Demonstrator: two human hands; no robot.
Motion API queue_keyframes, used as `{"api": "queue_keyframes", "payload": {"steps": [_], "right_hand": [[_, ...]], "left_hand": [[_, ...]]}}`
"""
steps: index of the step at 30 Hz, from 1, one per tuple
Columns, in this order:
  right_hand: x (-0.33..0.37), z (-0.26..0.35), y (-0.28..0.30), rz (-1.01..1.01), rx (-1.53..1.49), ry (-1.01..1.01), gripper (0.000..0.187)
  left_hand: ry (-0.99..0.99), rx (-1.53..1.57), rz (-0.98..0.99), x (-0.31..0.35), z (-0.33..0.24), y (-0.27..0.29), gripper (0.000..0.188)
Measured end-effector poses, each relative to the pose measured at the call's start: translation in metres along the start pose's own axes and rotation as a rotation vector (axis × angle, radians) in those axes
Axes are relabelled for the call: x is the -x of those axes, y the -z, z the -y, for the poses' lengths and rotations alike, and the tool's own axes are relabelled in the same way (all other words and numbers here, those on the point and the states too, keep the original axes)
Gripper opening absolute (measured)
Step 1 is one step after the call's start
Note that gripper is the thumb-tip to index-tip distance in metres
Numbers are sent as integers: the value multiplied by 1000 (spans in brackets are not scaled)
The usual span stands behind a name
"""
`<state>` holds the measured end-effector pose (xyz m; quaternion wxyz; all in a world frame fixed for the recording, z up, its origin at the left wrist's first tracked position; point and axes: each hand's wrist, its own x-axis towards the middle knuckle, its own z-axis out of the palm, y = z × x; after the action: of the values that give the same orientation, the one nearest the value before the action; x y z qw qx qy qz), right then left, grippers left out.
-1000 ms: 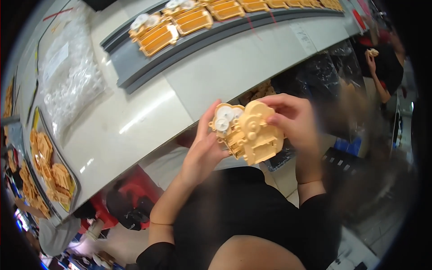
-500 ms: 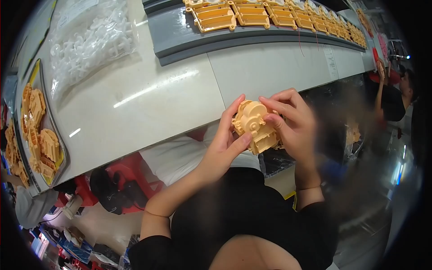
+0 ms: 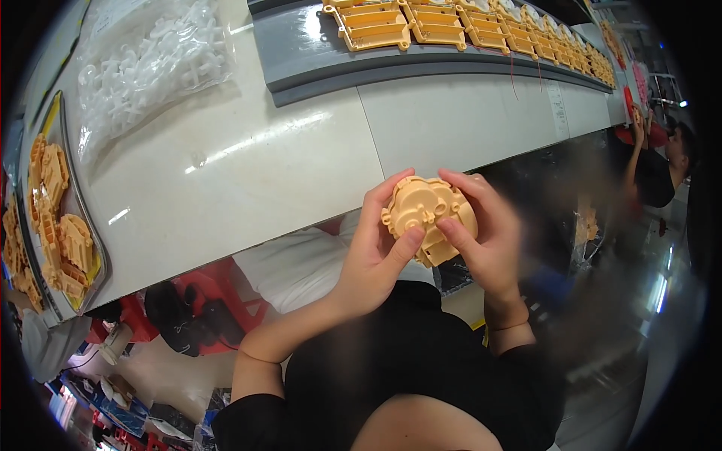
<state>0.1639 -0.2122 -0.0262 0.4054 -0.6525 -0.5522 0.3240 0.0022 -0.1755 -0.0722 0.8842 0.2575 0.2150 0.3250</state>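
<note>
Between my two hands is a yellow-orange moulded plastic housing (image 3: 430, 210) with round raised bosses on its upper face. My left hand (image 3: 374, 244) grips its left side, thumb laid on the face and fingers behind the edge. My right hand (image 3: 490, 233) holds the opposite side, its thumb pressing near the middle. The housing is held just off the near edge of the white worktable (image 3: 286, 180). My fingers hide its underside.
Rows of similar yellow-orange housings (image 3: 376, 28) lie on a grey conveyor (image 3: 331, 79) at the back. A clear bag of white plastic parts (image 3: 154, 71) rests at the left, beside a tray of orange parts (image 3: 105, 255). Another person (image 3: 658, 169) sits far right.
My right hand has shifted from the housing's upper edge to wrap its right side, thumb on the face. The housing has turned and more of its face shows.
</note>
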Motion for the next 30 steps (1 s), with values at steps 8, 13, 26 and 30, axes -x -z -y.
{"api": "queue_keyframes", "payload": {"steps": [8,13,26,30], "right_hand": [[3,12,-7,-26,-380,-201,32],[-2,17,-10,10,-346,-152,31],[-11,31,-18,39,181,262,63],[-14,27,-22,136,358,370,70]], "left_hand": [[-182,-239,56,9,-7,4,53],[-206,-242,12,16,-5,10,54],[-29,54,-55,14,-27,-3,63],[-79,150,10,12,-27,3,73]]}}
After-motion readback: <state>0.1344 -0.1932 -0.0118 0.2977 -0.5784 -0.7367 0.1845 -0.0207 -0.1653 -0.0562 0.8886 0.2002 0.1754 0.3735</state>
